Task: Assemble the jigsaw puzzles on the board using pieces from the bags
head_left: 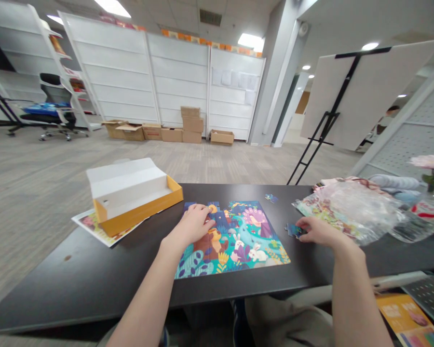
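A colourful jigsaw puzzle (238, 238) with rabbits and a peacock lies on the black table, with a gap along its far edge. My left hand (195, 222) rests on its upper left part, fingers apart, holding nothing. Right of the puzzle, my right hand (313, 229) pinches a dark blue puzzle piece (292, 230) at the table surface. Another loose piece (271, 198) lies beyond the puzzle's far right corner.
An open yellow box (141, 205) sits on a picture sheet (86, 222) at the left. Clear plastic bags (358, 207) lie at the right, near a pink flower (431, 161). The black table's (104, 284) near edge runs below my forearms.
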{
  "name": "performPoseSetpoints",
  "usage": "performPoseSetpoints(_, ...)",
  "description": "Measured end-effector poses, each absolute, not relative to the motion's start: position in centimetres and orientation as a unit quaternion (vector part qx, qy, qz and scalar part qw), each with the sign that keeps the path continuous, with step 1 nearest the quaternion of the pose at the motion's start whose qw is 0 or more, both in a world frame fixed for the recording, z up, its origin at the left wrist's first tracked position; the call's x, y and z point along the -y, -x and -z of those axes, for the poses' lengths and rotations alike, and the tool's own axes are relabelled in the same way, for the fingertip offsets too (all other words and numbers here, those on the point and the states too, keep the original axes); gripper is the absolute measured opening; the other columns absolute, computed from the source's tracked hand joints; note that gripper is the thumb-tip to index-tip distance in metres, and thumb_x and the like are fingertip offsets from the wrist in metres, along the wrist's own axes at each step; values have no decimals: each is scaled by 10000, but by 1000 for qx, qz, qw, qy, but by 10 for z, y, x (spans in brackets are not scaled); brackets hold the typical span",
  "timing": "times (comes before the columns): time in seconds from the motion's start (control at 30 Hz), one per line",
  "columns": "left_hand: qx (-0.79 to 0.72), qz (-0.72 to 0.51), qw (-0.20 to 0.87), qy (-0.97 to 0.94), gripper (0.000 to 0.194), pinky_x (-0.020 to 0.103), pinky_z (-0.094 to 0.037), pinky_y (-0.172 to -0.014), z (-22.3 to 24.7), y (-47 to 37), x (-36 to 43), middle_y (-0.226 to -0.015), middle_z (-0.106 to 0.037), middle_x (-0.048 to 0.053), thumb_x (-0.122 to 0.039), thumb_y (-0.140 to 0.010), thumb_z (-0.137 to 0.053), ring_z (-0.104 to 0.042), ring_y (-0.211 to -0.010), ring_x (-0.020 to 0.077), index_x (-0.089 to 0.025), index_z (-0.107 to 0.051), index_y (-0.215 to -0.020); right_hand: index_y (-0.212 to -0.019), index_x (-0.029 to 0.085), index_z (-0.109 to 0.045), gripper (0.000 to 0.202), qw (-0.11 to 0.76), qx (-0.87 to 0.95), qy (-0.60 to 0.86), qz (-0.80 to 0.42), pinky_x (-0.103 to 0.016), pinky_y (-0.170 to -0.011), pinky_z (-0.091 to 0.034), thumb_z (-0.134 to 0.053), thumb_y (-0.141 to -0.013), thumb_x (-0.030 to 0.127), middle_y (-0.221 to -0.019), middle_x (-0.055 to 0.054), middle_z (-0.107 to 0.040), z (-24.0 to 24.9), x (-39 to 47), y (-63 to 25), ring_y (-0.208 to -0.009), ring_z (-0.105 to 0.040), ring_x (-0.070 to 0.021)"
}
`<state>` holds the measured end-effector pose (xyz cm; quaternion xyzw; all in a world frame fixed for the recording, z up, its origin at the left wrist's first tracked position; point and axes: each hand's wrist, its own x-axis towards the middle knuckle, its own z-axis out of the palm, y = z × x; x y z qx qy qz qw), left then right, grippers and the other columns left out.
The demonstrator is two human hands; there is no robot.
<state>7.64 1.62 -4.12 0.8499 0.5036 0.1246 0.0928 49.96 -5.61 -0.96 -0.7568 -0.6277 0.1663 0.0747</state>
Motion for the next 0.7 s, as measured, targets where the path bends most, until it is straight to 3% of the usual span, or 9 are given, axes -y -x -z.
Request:
performPoseSetpoints(0.17,-530,-119,82,-835,370,448,-411,-1076,37,-74,-13,-1302,-631,138,-365,-935,-544,-501,-1272,326,-165,-656,-1225,-766,213,-616,233,137,634,735,-197,-301,-645,-493,-760,-599,288,-697,-17,-697,-1,58,-490,-702,-677,-227)
performPoseSetpoints(0.33,-536,-101,80,-835,352,474,-452,-1020,26,-77,-6,-1300,-635,146,-374,-936,-557,-503,-1272,342,-175,-663,-1206,-827,207,-600,318,334,671,603,-272,-322,-731,-546,-740,-720,472,-766,-49,-714,-18,46,-455,-753,-702,-218)
performPoseSetpoints(0.47,-530,-92,85,-838,349,465,-466,-1009,21,-79,-2,-1294,-639,147,-373,-945,-547,-515,-1263,329,-176,-665,-1208,-905,191,-644,327,412,671,556,-267,-323,-747,-562,-759,-728,440,-802,-56,-732,-18,20,-413,-740,-708,-202)
performPoseSetpoints(0.7,-525,-100,87,-841,340,448,-458,-1033,19,-70,8,-1312,-633,131,-366,-951,-544,-509,-1282,310,-179,-671,-1205,-906,184,-683,181,418,689,524,-275,-324,-749,-571,-682,-758,288,-810,-54,-746,-2,-33,-343,-739,-710,-187)
